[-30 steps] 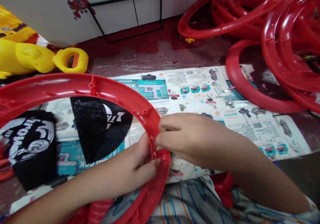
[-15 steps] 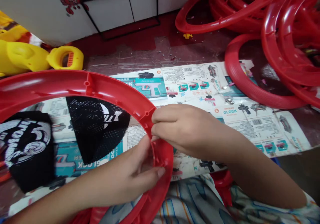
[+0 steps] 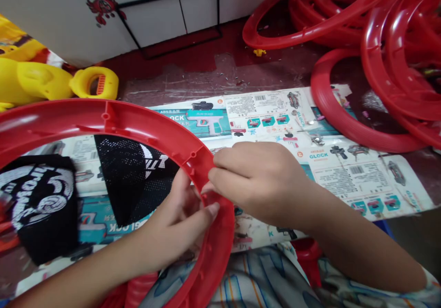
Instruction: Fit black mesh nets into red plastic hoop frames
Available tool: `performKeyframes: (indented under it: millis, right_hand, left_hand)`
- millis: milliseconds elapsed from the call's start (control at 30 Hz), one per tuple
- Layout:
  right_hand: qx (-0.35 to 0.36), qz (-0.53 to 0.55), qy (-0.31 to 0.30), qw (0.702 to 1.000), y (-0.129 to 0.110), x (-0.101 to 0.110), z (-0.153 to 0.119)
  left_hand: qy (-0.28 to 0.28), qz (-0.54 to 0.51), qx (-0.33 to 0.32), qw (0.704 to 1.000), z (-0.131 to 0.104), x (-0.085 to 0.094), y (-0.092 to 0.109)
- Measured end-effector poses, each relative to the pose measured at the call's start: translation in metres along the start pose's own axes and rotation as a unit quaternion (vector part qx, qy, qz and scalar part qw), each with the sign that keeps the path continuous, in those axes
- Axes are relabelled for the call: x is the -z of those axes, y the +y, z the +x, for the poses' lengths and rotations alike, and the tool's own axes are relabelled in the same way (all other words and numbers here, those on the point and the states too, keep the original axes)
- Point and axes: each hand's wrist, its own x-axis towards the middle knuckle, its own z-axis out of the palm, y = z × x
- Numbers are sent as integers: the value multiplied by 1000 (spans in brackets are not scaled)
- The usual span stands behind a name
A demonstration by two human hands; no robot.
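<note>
Finger work on a red ring (image 3: pixel 151 125) seems to be the step in hand, centred where both hands meet at its band. The left grip (image 3: pixel 184 216) is clamped on the ring, thumb laid on the channel and fingers curled at the inner edge, partly hidden. The right grip (image 3: pixel 258 177), just beside it, has fingertips drawn together at the band; I cannot tell whether anything small sits between them.

By my reading, the next move calls for a firm left hold and a precise push or pinch from the right, close to a ribbed post.

The ring lies across and beneath the grips, reaching leftward past the view's edge and back toward the lap. Its hollow, ribbed side points up at the wearer, smooth side away. Being round, it shows no long axis of its own; at the grips, the band slopes from far left to near right, then bends lapward.

Left of the left grip lie black mesh pieces (image 3: pixel 119 179) on printed card (image 3: pixel 330 184). Beyond and right of the right grip, more red rings (image 3: pixel 374 64) crowd the counter (image 3: pixel 179 78).
</note>
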Motion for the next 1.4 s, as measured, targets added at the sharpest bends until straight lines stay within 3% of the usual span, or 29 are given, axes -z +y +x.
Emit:
performKeyframes:
  millis: [167, 433, 533, 633, 733, 933, 1200, 1400]
  right_hand:
    - [57, 9, -37, 998, 6, 1, 1]
    - [117, 27, 18, 993, 5, -1, 3]
    - [125, 31, 2, 992, 6, -3, 4]
    - [121, 30, -26, 992, 8, -3, 4]
    - [114, 34, -43, 992, 11, 0, 3]
    - [98, 46, -15, 994, 13, 0, 2]
    - [91, 97, -56, 989, 16, 5, 0]
    - [84, 137, -62, 985, 15, 9, 1]
  left_hand:
    - [42, 123, -10, 991, -2, 11, -2]
    - [-85, 209, -26, 974, -1, 14, -10]
    - [-122, 176, 1, 977, -1, 11, -9]
    - [-113, 125, 18, 986, -2, 7, -8]
    - [-107, 22, -5, 994, -1, 4, -8]
    - [-140, -168, 22, 975, 3, 0, -3]
    - [-185, -170, 36, 967, 6, 8, -2]
    - [-178, -166, 39, 969, 2, 8, -2]
